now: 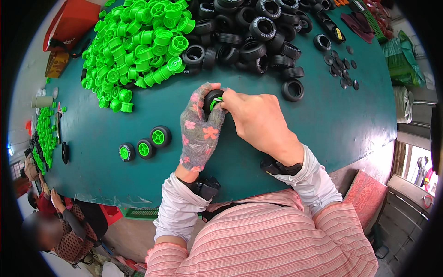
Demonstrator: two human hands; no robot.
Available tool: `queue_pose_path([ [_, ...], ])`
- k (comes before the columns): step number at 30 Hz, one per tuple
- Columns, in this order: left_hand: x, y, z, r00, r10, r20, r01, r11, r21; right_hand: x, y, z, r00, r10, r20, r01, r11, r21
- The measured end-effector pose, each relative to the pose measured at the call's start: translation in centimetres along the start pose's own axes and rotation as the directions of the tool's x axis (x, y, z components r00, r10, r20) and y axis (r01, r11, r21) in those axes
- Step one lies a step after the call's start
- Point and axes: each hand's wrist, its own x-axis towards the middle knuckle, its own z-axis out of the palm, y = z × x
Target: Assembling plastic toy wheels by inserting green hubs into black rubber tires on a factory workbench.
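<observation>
My left hand (199, 127), in a grey fingerless glove with pink flowers, is closed round a small toy wheel. The wheel has a black tire (210, 98) with a green rim (213, 105) inside it. Thumb and fingers of my bare right hand (258, 117) pinch together at the rim's right side. A thin pale sliver shows at those fingertips; its kind is too small to make out. To the left, on the green table (194, 187), lie three wheels (144, 148) with green rims inside black tires.
A big heap of green rims (134, 51) lies ahead to the left, beside a heap of black tires (251, 41). Small black discs (340, 67) are scattered at the far right. Another person (69, 226) is at the table's left edge, near more green rims (45, 134).
</observation>
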Motion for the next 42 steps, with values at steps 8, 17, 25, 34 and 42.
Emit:
queue_pose_path([
  [8, 0.5, 0.0, -0.4, 0.989, -0.15, 0.014, 0.136, 0.851, -0.507, -0.2, 1.2, 0.0, 0.98, 0.189, 0.057, -0.196, 0.962, 0.188],
  [17, 1.2, -1.0, -0.2, 0.99, -0.144, -0.012, 0.105, 0.774, -0.624, 0.7, 0.8, 1.4, 0.953, 0.284, 0.103, -0.3, 0.848, 0.436],
  [25, 1.5, -1.5, 0.6, 0.998, -0.019, -0.068, -0.01, 0.915, -0.403, 0.8, 1.4, 1.2, 0.966, 0.241, 0.096, -0.258, 0.928, 0.27],
  [34, 0.7, -0.5, 2.3, 0.987, 0.109, -0.12, -0.119, 0.99, -0.079, 0.4, 1.7, 0.7, 0.939, 0.329, 0.102, -0.341, 0.848, 0.405],
  [42, -0.1, -0.4, 1.2, 0.996, 0.005, -0.086, -0.01, 0.998, -0.058, 0.6, -0.4, 0.9, 0.992, -0.021, -0.128, 0.026, 0.999, 0.041],
])
